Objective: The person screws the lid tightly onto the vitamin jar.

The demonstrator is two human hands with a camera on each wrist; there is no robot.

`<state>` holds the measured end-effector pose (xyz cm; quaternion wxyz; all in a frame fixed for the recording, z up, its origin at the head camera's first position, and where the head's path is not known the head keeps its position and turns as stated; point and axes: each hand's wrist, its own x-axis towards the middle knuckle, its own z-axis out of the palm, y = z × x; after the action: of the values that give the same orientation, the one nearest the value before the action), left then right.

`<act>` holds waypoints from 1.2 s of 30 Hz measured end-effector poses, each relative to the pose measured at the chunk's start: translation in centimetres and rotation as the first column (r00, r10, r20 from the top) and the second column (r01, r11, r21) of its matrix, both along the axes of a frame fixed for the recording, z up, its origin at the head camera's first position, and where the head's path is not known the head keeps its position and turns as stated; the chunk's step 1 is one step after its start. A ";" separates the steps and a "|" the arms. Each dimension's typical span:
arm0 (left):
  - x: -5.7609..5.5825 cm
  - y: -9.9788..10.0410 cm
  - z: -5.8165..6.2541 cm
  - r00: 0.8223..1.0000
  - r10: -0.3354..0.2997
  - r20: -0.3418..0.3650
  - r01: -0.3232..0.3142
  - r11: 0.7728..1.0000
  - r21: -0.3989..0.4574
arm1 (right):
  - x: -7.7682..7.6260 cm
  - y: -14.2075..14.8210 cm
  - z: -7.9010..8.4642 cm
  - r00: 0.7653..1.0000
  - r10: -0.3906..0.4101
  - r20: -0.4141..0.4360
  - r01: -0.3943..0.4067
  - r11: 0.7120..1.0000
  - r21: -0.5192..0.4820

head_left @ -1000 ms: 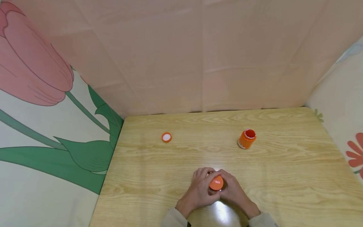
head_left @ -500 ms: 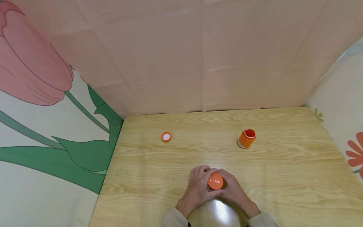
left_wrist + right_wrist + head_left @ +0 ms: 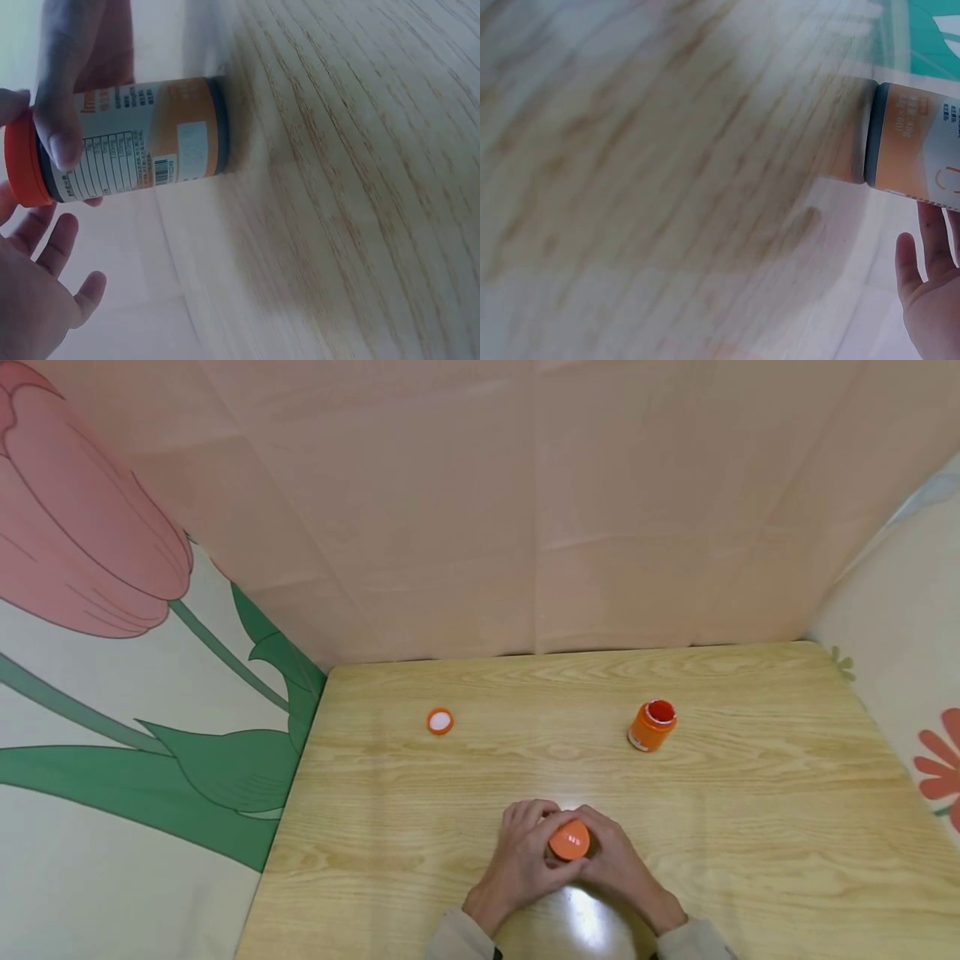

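An upright supplement bottle (image 3: 112,142) with an orange screw cap (image 3: 570,840) stands between both hands near the front of the table. Its label is white and orange, with a table of print and a barcode. My left hand (image 3: 523,858) pinches the cap between thumb and fingers, several other fingers spread behind it. The right hand (image 3: 617,867) grips the bottle's body from the right, its thumb lying on the label in the left wrist view. Low in the right wrist view, the bottle's dark base (image 3: 876,135) shows at the tabletop; the cap is out of that view.
At the back right stands an orange jar (image 3: 651,727) without a lid, its inside red. A loose orange lid (image 3: 440,721) lies at the back left, white inside facing up. Both are on the wooden table (image 3: 525,743), with printed cloth walls behind and beside it.
The left hand's fingers have shifted slightly around the cap, covering less of it half a second ago and more now. The bottle stays almost in place; the jar and loose lid have not moved.
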<state>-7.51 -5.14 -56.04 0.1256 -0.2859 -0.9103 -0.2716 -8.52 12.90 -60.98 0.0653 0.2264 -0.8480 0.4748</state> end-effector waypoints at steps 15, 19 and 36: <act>-0.2 0.0 0.1 0.997 -0.075 0.023 0.075 0.997 -0.003 | 0.0 -0.1 0.5 1.000 0.006 -0.003 -0.006 0.999 -0.032; 0.0 0.3 0.1 0.999 -0.038 0.017 0.038 0.999 0.002 | 0.1 0.0 0.5 1.000 0.006 -0.025 -0.007 1.000 -0.015; 0.0 0.6 0.0 0.998 0.052 -0.028 -0.051 0.998 0.027 | 0.1 0.1 0.1 1.000 0.013 0.019 -0.012 1.000 -0.009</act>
<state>-7.47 -4.52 -56.06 0.1491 -0.2645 -0.9119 -0.2760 -8.47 13.03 -60.91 0.0553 0.2269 -0.8450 0.4811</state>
